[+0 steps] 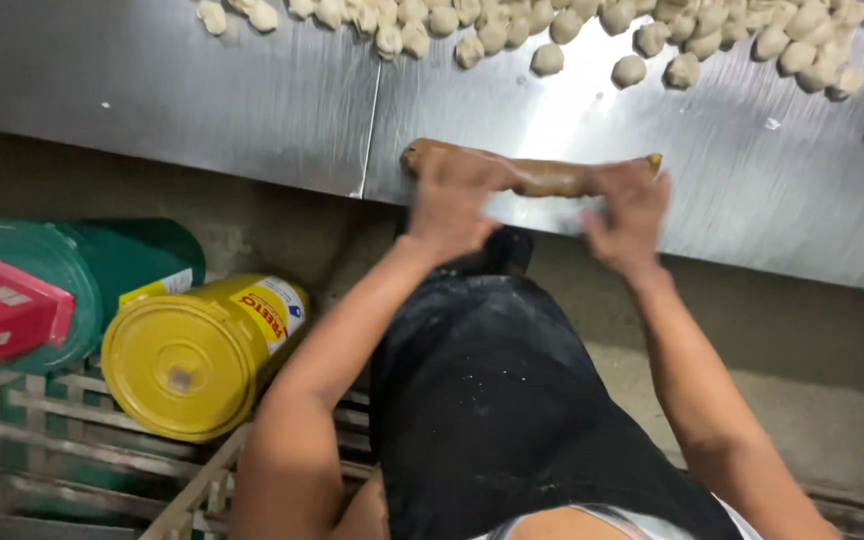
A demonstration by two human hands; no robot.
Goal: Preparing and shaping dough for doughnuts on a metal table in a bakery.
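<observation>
Both hands (449,205) (630,215) press rolling pin (542,178) near steel table (252,100) edge.

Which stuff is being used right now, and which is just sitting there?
In use:
rolling pin
left hand
right hand
steel table
dough balls

Just sitting there:
yellow tub
green tub
red box
wooden pallet

Left hand (449,205), right hand (629,212) (palms down)
</observation>
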